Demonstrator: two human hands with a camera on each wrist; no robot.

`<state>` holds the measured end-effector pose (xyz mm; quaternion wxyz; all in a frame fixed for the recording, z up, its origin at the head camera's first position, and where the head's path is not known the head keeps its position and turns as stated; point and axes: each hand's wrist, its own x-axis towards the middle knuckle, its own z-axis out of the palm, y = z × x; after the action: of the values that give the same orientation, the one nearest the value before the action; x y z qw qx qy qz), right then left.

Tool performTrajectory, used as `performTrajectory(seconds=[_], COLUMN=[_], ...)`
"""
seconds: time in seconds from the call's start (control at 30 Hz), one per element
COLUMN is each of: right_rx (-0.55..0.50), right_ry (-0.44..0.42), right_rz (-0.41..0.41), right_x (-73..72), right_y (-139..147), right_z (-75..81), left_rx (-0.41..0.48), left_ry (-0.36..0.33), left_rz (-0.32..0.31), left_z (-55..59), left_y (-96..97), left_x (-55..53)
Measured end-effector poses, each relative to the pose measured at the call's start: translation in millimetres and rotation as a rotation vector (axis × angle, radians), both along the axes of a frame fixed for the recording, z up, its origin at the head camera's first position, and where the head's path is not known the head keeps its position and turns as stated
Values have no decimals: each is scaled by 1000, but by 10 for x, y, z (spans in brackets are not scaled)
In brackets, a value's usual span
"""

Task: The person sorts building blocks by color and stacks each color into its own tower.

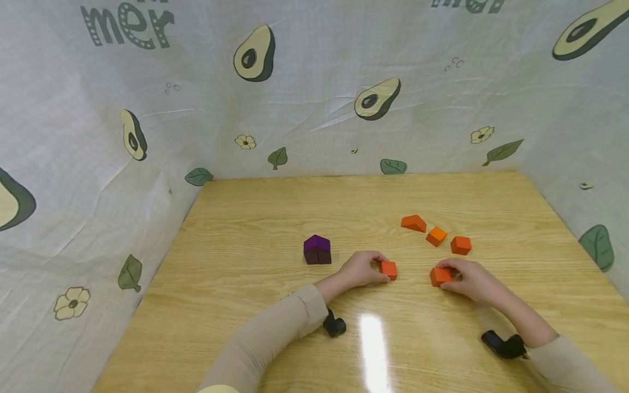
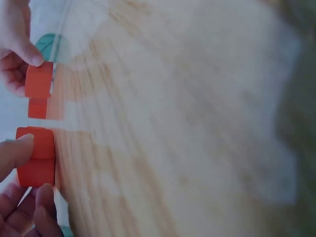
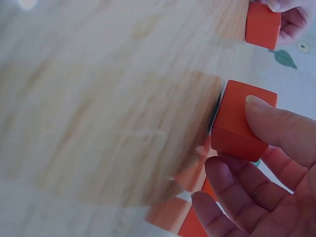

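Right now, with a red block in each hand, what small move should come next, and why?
Perhaps the right hand should ease its red block toward the left hand's red block: both blocks are gripped, face each other, and have a gap between them.

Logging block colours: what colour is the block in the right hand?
The block in the right hand is plain orange-red; the right wrist view shows it best.

And here the pale wood-grained table [image 1: 221, 273] is stretching wide, a bright streak of glare [image 1: 374, 349] gleaming on its near part! Left of centre, a peaked purple block [image 1: 316, 245] is standing apart; over right, an orange-red wedge [image 1: 414, 223], an orange cube [image 1: 436, 236] and a red cube [image 1: 461, 245] are lying in a slanting row, and nearer, two red-orange blocks [image 1: 389, 271] are being held at the surface.
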<state>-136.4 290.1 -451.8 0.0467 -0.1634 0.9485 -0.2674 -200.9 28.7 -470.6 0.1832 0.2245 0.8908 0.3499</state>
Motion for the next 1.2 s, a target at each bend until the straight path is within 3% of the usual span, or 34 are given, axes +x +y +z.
performTrajectory(seconds=[0.23,0.63,1.2], right_rx=[-29,-58,-76], right_ry=[6,1,-70], right_rz=[3,9,46], right_x=[-53,-135,-260], right_y=[-42,-174,-383], right_z=[36,60,45], left_rx=[-80,-96,-116], left_ry=[50,60,68], left_rz=[-20,-24,-22], left_z=[32,38,40], left_y=[1,6,13], left_x=[10,4,-1])
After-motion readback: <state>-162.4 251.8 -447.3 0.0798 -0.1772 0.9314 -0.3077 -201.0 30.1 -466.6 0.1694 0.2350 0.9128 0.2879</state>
